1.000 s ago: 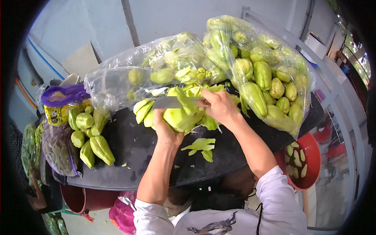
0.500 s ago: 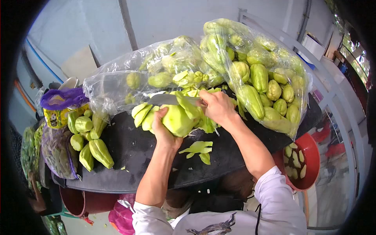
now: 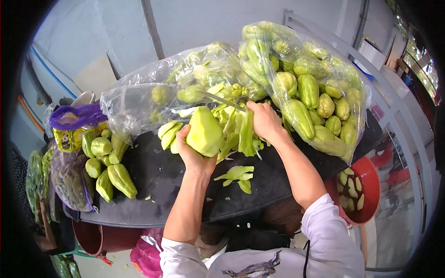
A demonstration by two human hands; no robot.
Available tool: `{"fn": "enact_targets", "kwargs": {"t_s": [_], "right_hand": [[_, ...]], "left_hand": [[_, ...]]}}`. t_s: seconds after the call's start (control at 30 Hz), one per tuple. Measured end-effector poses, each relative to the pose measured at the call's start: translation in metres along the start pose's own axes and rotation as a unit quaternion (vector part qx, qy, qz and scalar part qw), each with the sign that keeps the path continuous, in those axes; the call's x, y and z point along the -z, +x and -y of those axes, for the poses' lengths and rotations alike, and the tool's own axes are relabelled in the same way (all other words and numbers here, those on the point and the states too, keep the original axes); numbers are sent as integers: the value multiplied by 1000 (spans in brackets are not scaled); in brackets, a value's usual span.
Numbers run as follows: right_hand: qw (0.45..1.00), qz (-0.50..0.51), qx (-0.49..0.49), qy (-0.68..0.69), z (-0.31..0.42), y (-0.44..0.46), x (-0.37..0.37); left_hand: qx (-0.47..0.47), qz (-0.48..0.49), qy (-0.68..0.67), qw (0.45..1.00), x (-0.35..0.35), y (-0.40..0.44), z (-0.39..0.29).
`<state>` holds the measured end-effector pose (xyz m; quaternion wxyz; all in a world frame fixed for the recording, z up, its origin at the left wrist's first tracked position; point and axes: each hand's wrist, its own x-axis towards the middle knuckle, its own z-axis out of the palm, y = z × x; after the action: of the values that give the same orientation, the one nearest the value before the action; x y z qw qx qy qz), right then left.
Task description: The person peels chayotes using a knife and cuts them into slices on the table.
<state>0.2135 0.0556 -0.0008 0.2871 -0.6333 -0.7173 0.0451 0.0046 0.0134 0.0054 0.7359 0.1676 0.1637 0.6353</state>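
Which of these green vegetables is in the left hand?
The big pale-green one just above the left palm, smooth with broad flat facets; the two ridged ones lie on the black table, untouched.

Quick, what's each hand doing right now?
Left hand: closed around a peeled pale-green chayote.
Right hand: closed on a knife, its blade pointing left.

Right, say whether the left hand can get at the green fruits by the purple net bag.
Probably yes: mostly bare tabletop lies between the left hand and those green fruits, though it holds a peeled fruit.
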Motion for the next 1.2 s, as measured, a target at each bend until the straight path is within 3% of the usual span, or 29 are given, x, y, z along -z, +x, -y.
{"fn": "enact_targets", "kwargs": {"t_s": [0.13, 0.27, 0.37, 0.5, 0.73, 0.8, 0.87, 1.0, 1.2], "right_hand": [[999, -38, 2, -5, 11, -2, -3], [988, -113, 102, 17, 27, -10, -9], [958, -166, 232, 19, 47, -25, -7], [932, -199, 302, -11, 61, -32, -9], [939, -203, 279, 11, 55, -31, -8], [961, -181, 210, 10, 38, -21, -9], [961, -171, 215, 15, 28, -18, -10], [965, -131, 226, 18, 45, -25, 4], [965, -122, 226, 58, 30, -22, 5]], "left_hand": [[-26, -43, 2, 999, 10, 9, -4], [-14, -47, -1, 999, 4, 6, -2], [-4, -51, 0, 999, 7, 7, 1], [1, -33, -15, 999, 7, 6, 2], [-21, -49, -17, 998, 14, 10, 0], [-44, -81, -9, 996, 6, 4, -3], [-54, -85, 18, 995, -2, -1, -7], [-29, -38, -30, 998, 10, 4, -6], [-17, -2, 54, 998, 12, 3, -13]]}}
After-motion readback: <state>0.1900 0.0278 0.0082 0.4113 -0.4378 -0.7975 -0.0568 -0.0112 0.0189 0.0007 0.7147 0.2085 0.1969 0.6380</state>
